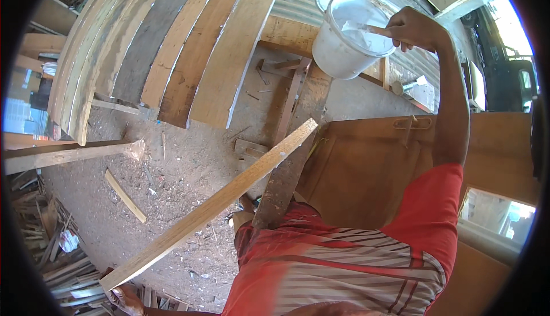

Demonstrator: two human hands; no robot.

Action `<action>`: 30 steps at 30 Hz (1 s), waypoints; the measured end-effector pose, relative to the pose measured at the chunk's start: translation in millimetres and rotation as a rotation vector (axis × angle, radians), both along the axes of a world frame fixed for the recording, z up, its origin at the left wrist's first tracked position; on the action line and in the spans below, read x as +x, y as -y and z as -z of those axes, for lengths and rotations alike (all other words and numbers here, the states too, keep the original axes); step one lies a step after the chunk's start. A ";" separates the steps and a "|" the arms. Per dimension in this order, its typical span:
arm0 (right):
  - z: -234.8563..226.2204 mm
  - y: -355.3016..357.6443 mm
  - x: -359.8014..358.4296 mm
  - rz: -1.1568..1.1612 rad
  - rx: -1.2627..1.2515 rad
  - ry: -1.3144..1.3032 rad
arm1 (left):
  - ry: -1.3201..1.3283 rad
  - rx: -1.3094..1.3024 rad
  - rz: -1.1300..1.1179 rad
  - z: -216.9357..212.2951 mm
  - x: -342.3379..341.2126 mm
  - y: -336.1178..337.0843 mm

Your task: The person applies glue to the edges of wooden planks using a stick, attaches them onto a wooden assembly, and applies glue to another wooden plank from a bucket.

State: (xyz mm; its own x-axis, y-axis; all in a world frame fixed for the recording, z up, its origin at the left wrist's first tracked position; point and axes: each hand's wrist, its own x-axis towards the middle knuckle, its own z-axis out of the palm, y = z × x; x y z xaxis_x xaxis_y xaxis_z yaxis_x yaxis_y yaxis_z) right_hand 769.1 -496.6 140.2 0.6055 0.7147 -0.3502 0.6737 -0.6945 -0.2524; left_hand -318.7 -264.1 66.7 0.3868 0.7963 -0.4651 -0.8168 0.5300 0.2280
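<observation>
My left hand, at the lower left, grips the near end of a long wooden strip. The strip slants up to the right, its far end above a narrow wooden beam. Up at the right, my right hand is closed round the handle of a short tool with a white-coated end. That end dips inside a white plastic bucket smeared with a white substance. The bucket stands on the beam's far end; whether the tool is a brush or a flat spreader is hard to tell.
Several long boards with white stuff along their edges lie side by side at the upper left. A panelled wooden door stands at the right. Offcuts pile up at the lower left, and a loose stick lies on the dusty floor.
</observation>
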 end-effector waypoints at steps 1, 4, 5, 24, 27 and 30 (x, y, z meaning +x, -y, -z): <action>-0.8 14.4 -0.8 0.037 0.025 -0.036 | -0.560 0.430 0.029 9.3 15.9 -10.4; 9.6 57.9 -7.4 0.171 0.215 -0.115 | -1.392 0.894 -0.068 15.9 76.0 -38.9; 15.0 63.7 -11.8 0.166 0.283 -0.199 | -1.378 0.888 -0.092 13.4 72.2 -35.7; 97.0 46.6 -476.2 0.279 0.723 -0.294 | -1.019 1.330 0.051 46.0 219.0 -41.9; 100.8 43.6 -489.9 0.177 0.602 0.081 | -0.990 1.280 0.024 49.5 217.2 -38.1; 118.8 52.5 -480.3 0.177 0.516 0.307 | -0.980 1.270 0.045 49.4 214.5 -35.7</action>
